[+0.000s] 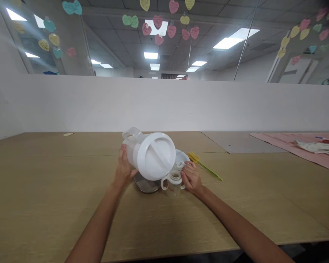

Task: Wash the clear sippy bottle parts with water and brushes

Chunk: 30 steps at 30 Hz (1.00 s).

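Note:
My left hand (124, 168) grips a translucent plastic pitcher (131, 149), which is tipped so that its round white lid (156, 156) faces me. Just below the lid's right side stands an upright clear baby bottle (173, 188) with white side handles and an uncovered mouth. My right hand (191, 178) is closed at the bottle's right handle and collar; its fingers hide most of that handle. Close to those fingertips is a small whitish ring-shaped piece (180, 165); I cannot tell whether they touch it. Partly under the pitcher lies a round dark grey dish (148, 185).
Behind the bottle is a pale round plate (182, 156), partly hidden. A yellow-headed brush (208, 170) with a green handle lies to the right. A pink cloth (279, 141) with items on it covers the far right. A flat beige disc (68, 134) lies near the wall at left.

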Each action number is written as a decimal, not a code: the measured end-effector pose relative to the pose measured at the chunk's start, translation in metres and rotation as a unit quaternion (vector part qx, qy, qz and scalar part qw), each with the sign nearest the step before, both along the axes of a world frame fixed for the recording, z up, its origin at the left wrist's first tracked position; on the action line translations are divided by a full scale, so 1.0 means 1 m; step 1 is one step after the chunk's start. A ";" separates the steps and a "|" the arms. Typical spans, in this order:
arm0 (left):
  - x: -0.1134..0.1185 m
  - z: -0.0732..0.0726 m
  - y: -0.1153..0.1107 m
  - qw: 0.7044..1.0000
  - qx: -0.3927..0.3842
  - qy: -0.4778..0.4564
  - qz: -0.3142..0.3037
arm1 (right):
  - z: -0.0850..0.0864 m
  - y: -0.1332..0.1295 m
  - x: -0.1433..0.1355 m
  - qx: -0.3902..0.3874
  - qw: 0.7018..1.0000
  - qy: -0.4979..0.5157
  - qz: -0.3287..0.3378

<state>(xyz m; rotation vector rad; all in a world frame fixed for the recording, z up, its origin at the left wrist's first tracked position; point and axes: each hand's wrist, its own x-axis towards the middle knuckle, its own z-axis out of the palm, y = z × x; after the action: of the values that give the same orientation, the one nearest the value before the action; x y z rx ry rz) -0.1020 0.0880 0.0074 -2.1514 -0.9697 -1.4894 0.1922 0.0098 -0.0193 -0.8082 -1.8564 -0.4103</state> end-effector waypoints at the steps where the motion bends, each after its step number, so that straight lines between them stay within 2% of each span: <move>1: 0.000 0.001 -0.001 0.999 0.018 0.026 -0.001 | 0.000 0.000 0.000 0.002 1.000 0.000 0.000; 3: 0.001 0.002 -0.003 0.995 0.054 0.080 -0.001 | 0.000 0.000 0.000 0.004 1.000 -0.002 0.000; 6: 0.002 0.005 -0.007 0.992 0.066 0.112 0.005 | 0.000 0.000 0.001 0.000 1.000 -0.003 -0.005; 15: 0.004 0.007 -0.009 0.992 0.061 0.113 -0.005 | -0.001 0.000 0.001 -0.002 1.000 -0.004 -0.004; 22: 0.004 0.008 -0.010 0.990 0.087 0.112 -0.012 | 0.000 -0.001 0.000 0.002 1.000 -0.006 -0.007; 30: 0.005 0.006 -0.010 0.999 0.014 0.052 -0.009 | 0.001 -0.001 0.000 0.007 1.000 -0.009 -0.007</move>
<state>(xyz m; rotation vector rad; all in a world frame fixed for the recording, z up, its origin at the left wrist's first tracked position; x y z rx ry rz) -0.0966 0.0776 0.0136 -2.1985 -0.8912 -1.3758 0.1921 0.0090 -0.0188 -0.8104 -1.8644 -0.4390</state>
